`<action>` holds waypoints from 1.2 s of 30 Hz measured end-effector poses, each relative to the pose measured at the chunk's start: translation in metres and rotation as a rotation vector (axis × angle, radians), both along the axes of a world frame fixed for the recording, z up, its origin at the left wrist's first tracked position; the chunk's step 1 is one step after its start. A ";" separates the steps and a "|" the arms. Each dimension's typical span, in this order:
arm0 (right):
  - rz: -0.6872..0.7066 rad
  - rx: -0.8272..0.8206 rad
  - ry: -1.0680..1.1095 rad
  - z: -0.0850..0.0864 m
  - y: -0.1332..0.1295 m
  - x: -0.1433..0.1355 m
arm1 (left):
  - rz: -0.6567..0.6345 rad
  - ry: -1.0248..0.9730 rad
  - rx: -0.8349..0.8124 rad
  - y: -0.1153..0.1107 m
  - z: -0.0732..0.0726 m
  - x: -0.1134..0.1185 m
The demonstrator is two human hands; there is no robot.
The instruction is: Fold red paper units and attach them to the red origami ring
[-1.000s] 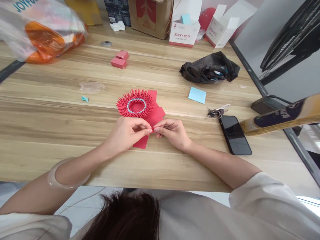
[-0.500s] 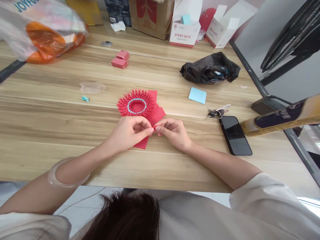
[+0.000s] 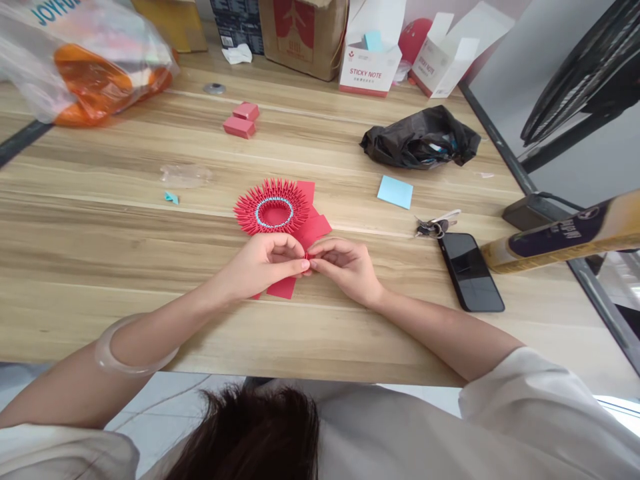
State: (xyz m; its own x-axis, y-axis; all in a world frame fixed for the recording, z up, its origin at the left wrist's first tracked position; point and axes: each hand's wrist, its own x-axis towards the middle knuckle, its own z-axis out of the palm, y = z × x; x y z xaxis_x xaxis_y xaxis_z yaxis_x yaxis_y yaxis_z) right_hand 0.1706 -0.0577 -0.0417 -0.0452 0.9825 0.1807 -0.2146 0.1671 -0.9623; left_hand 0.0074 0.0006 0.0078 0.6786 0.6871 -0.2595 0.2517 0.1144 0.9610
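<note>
A small piece of red paper [image 3: 307, 256] sits between my fingertips, just above loose red sheets [image 3: 315, 230]. I have it pinched from both sides: thumb and forefinger of my left hand [image 3: 257, 265] are closed on it, and those of my right hand [image 3: 350, 270] meet them there; its folds are too small to make out. Just beyond my left knuckles stands a spiky red paper ring [image 3: 298, 208] with a pale blue inner band. Farther right on the table [image 3: 125, 260] lie a blue pad [image 3: 395, 192], keys [image 3: 429, 228] and a phone [image 3: 471, 272].
</note>
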 end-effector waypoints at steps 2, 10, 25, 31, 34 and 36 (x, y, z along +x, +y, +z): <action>0.021 0.026 -0.038 -0.002 0.001 0.001 | 0.025 -0.034 -0.006 0.000 -0.001 0.000; 0.047 0.020 -0.070 -0.001 0.000 0.000 | 0.054 -0.058 -0.021 0.002 -0.004 -0.001; 0.082 -0.106 0.083 0.006 0.003 0.003 | 0.081 -0.116 -0.086 0.002 -0.004 0.000; -0.076 -0.089 -0.015 0.006 0.004 0.003 | 0.026 -0.010 -0.013 0.002 -0.001 -0.001; -0.116 -0.104 -0.047 0.007 0.003 0.001 | -0.017 0.023 0.016 0.002 -0.001 0.000; -0.122 -0.113 -0.058 0.008 0.002 0.000 | -0.030 0.037 0.035 0.002 0.000 0.000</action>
